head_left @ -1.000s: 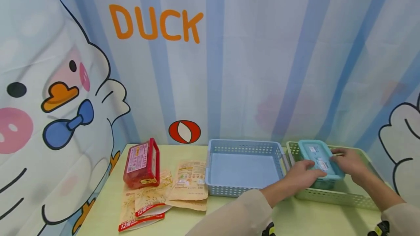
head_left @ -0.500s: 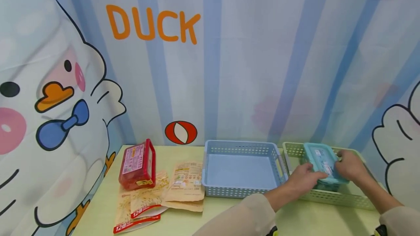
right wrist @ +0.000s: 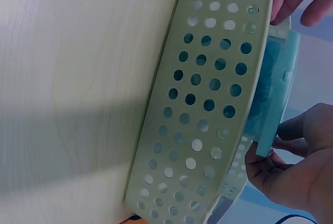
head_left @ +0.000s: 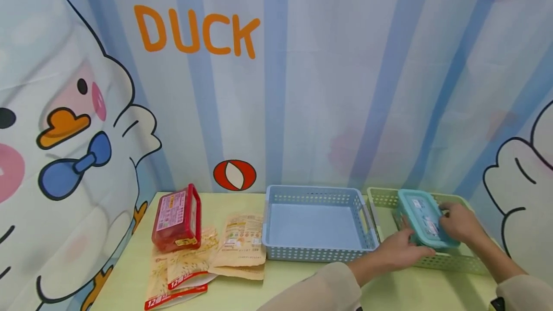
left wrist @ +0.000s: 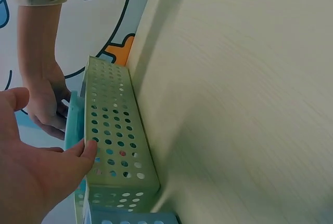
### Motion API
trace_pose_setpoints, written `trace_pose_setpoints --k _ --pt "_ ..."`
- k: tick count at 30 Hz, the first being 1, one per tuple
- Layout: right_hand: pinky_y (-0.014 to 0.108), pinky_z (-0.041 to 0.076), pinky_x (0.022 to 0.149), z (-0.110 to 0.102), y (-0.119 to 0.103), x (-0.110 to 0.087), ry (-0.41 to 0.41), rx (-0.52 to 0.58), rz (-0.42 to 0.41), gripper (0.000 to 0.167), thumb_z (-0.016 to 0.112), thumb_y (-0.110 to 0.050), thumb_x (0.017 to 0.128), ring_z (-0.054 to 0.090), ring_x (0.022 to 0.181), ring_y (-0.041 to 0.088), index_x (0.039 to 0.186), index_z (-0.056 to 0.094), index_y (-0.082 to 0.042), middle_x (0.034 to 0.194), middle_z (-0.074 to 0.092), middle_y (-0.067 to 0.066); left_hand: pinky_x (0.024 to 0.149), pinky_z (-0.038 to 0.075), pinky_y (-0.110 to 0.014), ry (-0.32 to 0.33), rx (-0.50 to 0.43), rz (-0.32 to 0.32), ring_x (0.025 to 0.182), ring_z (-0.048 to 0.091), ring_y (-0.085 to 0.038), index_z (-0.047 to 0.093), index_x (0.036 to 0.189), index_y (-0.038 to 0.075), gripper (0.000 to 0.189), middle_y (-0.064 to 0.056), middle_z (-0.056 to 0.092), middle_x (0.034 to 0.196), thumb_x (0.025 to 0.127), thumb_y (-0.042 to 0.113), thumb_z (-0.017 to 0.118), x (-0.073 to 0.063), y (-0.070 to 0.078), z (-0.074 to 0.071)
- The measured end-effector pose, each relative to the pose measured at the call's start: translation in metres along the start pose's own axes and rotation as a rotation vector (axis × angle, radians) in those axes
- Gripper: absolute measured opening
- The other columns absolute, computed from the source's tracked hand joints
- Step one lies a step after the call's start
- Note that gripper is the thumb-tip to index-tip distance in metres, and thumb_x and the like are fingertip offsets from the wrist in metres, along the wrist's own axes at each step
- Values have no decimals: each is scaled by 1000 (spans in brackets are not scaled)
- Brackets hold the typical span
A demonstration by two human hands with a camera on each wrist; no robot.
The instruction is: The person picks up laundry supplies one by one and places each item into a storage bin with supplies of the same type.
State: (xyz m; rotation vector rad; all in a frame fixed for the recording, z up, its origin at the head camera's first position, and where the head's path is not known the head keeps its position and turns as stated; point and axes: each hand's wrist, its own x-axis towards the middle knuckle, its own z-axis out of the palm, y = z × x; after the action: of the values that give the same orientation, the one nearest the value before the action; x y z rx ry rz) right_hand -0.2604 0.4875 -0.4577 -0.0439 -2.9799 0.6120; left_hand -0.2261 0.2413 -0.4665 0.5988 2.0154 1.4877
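A teal lidded food container (head_left: pixel 425 217) sits partly inside the light green basket (head_left: pixel 458 262) at the right, its lid above the basket's rim. My right hand (head_left: pixel 461 223) grips the lid's right edge; in the right wrist view the fingers and thumb curl at that end of the container (right wrist: pixel 276 91). On the other side is my left hand (head_left: pixel 395 252), thumb stretched out and fingers extended. The left wrist view shows the fingertips of this hand (left wrist: pixel 44 169) right at the rim of the basket (left wrist: pixel 117 130), close to the lid.
A blue basket (head_left: pixel 313 252) with perforated walls stands left of the green one. Farther left, several tan food pouches (head_left: pixel 237 241) lie on the pale table (head_left: pixel 235 296), with a red box (head_left: pixel 177 217) on top of some. A printed curtain (head_left: pixel 311 85) hangs behind.
The container has shifted within the basket and dropped slightly. My left hand has loosened from its lid and moved toward me; the right hand stays at the right edge. The head view has turned slightly right.
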Motion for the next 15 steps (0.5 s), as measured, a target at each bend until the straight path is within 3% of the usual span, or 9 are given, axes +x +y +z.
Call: trace_pose_setpoints --k 4,10,15 --pt "39 49 55 -1 -6 4 -1 -7 -31 48 48 -2 96 64 68 27 131 49 30 98 66 39 91 55 -38 40 14 -13 114 64 -9 65 139 31 40 9 67 131 101 42 69 0 2 -1" --pt "41 51 56 0 -7 6 -11 -22 -33 48 50 -2 95 65 71 30 129 50 30 98 66 39 99 54 -43 65 37 -60 130 60 -14 61 145 31 49 9 62 142 99 47 71 -1 3 -1" --pt "41 52 57 4 -3 7 -10 -8 -18 48 49 -4 96 66 72 32 131 49 29 100 65 39 96 56 -41 47 64 -83 120 67 -14 54 153 33 57 7 67 137 100 47 70 -1 1 0"
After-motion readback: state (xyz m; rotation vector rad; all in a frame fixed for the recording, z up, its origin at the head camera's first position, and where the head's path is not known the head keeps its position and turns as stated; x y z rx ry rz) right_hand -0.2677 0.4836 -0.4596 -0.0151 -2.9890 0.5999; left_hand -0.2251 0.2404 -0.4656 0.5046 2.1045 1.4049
